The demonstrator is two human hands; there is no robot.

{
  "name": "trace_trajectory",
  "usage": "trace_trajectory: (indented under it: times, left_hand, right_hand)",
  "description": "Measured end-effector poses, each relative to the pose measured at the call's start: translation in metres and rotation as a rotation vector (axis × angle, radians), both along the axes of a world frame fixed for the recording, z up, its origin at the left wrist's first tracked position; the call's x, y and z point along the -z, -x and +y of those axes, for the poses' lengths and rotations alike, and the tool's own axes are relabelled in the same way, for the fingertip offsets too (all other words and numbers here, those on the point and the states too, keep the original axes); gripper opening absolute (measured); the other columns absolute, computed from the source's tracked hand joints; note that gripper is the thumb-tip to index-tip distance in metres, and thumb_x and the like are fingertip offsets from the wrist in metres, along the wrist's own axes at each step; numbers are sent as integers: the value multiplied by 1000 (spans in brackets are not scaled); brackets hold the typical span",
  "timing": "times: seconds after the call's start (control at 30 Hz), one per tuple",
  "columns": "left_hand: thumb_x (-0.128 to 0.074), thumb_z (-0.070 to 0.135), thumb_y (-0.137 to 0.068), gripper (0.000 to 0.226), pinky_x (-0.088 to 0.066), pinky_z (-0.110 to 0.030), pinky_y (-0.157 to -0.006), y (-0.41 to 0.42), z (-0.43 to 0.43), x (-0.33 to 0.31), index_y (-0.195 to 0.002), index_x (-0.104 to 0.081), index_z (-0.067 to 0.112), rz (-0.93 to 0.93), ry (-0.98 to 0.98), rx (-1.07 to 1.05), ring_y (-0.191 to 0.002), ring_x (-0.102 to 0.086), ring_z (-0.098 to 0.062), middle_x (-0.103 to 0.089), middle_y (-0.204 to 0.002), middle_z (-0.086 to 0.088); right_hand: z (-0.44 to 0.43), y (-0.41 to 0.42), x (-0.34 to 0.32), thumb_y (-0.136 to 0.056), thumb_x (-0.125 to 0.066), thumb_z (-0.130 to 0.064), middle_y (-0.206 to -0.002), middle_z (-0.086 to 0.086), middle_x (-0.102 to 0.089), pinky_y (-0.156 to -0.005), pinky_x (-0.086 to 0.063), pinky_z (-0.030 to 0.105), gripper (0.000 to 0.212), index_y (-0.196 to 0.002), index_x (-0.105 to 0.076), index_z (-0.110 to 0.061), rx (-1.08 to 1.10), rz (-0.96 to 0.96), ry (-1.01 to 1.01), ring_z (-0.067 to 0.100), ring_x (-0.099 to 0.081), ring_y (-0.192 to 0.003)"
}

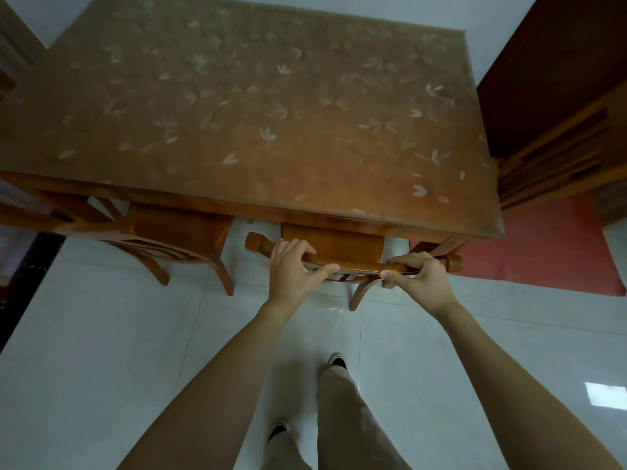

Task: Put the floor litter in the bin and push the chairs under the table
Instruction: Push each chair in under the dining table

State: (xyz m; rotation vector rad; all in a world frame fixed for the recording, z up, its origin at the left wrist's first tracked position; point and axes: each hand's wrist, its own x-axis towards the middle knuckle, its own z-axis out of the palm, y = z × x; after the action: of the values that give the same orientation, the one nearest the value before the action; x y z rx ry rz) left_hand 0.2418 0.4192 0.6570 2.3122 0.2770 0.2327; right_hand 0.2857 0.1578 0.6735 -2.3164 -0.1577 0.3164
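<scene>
Table (258,106) wearing tan-brown cover scattered with pale cream leaf sprigs; wooden edge below glowing orange-brown. Gripped chair (353,247) showing same glossy honey-orange wood, as is second chair (176,232) to its left. Floor tiles (101,351) gleaming pale grey-white. Mat (556,245) at right showing dull salmon red. Trousers (342,412) showing khaki beige; shoes (339,361) showing black with white trim.

Two chairs: one (353,256) gripped, one (163,239) at left. One table (258,130). Two hands (295,266) (420,279).
</scene>
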Motion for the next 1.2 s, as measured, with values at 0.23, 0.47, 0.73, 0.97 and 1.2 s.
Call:
trace_trajectory:
  times: [0.23, 0.47, 0.73, 0.97, 1.2]
  left_hand:
    - [-65, 71, -62, 46, -26, -16, -77, -15, -14, -2, -78, -49, 31, 33, 3, -12, -87, -41, -7, -53, -82, 15]
    - [-66, 69, -66, 44, -25, -13, -72, -12, -13, -10, -82, -50, 32, 86, -44, 20, -90, -42, -8, -54, -86, 14]
    - [-61, 45, -87, 38, -42, -32, -93, 4, -4, -34, -117, -60, 21, 134, -102, 163, -112, -50, -17, -60, -112, 5]
    - [-39, 47, -97, 52, -18, -42, -118, 71, 13, -75, -141, -45, 21, -38, -383, 386, -137, -35, -17, -48, -144, 3]
    - [-15, 53, -97, 62, -11, -38, -119, 184, 21, -84, -144, -40, 22, -52, -456, 481, -141, -29, -18, -42, -148, 3]
  right_hand:
    - [-13, -22, -1, -66, -71, -65, -94, -4, -71, -81, -51, 30, 59, -102, -77, -19, -13, 40, -14, 9, -54, -97]
    - [-11, -15, 3, -71, -71, -62, -91, -16, -64, -87, -52, 40, 49, -102, -76, -24, 25, -37, 4, 9, -53, -97]
    - [0, 10, -17, -89, -67, -44, -123, -3, -64, -102, -45, 37, 45, -125, -65, -18, -21, -190, 99, 18, -51, -121]
    - [7, 90, -54, -91, -66, -37, -139, 7, -56, -109, -39, 47, 49, -133, -60, -14, -15, -499, 200, 26, -50, -129]
    - [24, 222, -59, -95, -51, -54, -136, 4, -58, -108, -38, 49, 55, -132, -59, -14, 103, -504, 317, 23, -50, -127]
